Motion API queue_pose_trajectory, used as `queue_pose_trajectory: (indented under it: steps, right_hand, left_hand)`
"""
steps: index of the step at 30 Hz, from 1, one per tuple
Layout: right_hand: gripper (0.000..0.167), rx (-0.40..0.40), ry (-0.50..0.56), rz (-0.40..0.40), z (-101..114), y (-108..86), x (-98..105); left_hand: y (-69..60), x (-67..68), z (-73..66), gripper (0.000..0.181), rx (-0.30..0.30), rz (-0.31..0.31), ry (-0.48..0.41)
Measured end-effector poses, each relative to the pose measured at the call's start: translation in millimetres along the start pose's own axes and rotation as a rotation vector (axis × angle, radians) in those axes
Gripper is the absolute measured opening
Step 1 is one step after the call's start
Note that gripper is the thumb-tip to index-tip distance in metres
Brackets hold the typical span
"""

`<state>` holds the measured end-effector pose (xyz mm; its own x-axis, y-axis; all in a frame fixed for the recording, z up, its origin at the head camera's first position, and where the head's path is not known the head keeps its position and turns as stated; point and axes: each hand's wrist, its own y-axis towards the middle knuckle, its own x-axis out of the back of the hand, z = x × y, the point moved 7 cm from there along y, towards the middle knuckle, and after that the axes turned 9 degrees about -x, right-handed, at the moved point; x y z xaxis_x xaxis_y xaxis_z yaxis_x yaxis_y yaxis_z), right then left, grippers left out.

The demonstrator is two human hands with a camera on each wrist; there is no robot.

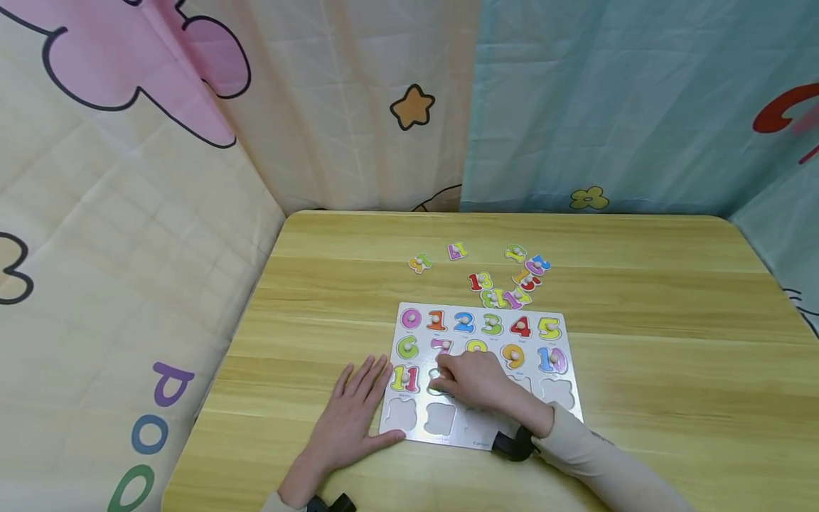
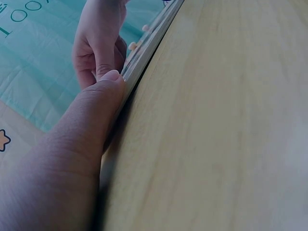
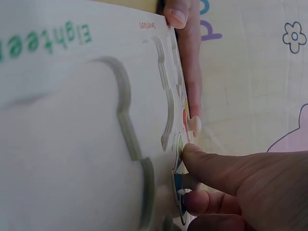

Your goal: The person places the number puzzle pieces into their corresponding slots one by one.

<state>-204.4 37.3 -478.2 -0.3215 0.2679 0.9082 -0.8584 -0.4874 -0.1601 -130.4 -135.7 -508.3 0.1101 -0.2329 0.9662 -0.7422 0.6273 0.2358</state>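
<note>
A white number puzzle board (image 1: 420,407) lies on the table with its upper rows of knobbed pieces filled. My left hand (image 1: 352,412) rests flat beside its left edge, fingers spread, with the thumb touching the lower left corner. My right hand (image 1: 476,380) reaches over the board to the slot right of the 11 piece (image 1: 405,379). In the right wrist view, its thumb and curled fingers pinch a green-and-blue number piece (image 3: 178,182) at the board surface, around its knob. The hand hides most of that piece in the head view.
Several loose number pieces lie beyond the board, among them a red-and-yellow 13 (image 1: 480,281) and a purple-and-yellow piece (image 1: 457,251). Vacant slots show in the lower rows. Patterned curtains (image 1: 358,107) hang behind the wooden table (image 1: 672,320).
</note>
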Motion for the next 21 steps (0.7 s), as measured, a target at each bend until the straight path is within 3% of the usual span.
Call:
queue_pose_trajectory:
  steps: [9, 13, 18, 21]
  right_hand:
    - [0.038, -0.018, 0.052, 0.078, -8, 1.9, 1]
    - [0.036, -0.052, 0.100, 0.069, -24, 10.3, 15]
    - [0.035, -0.211, 0.112, -0.086, -65, 30.6, 54]
    - [0.037, -0.345, 0.066, -0.123, -92, 41.5, 70]
  left_hand:
    - [-0.7, -1.1, -0.5, 0.101, 0.002, -0.001, -0.002]
    - [-0.5, -1.4, -0.5, 0.101, 0.003, 0.007, 0.002]
    - [-0.2, -0.8, -0.1, 0.101, 0.005, 0.002, -0.004]
    - [-0.2, -0.4, -0.7, 0.101, 0.005, 0.002, -0.008]
